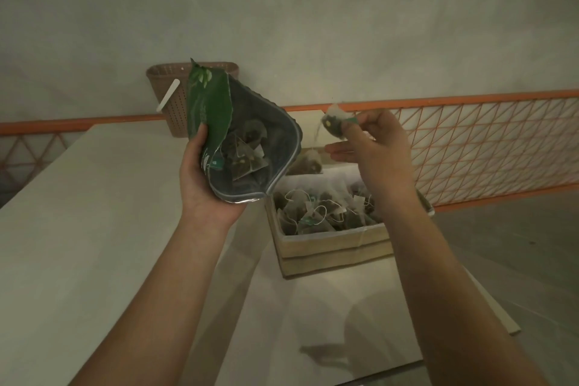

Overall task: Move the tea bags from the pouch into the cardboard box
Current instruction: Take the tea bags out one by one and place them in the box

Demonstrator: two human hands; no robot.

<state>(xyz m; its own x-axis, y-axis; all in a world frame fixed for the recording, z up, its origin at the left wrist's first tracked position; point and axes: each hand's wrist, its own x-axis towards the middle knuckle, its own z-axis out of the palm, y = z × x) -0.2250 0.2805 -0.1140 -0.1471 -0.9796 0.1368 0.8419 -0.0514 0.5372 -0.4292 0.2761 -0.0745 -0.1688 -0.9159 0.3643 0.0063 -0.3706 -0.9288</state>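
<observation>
Fingers [352,130] of right hand [376,150] pinched on tea bag [333,124] above cardboard box [332,247]

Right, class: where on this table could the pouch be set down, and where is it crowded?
Free: the broad table left of the left hand, and the stretch in front of the box. Crowded: the box, full of tea bags, and the back by the basket.

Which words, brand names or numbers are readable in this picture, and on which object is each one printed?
No text can be read.
Green pouch in the left hand: white print near the thumb, too blurred to read.
Tags on the tea bags in the cardboard box: too small to read.
Tea bag in the right hand: no legible print.
</observation>
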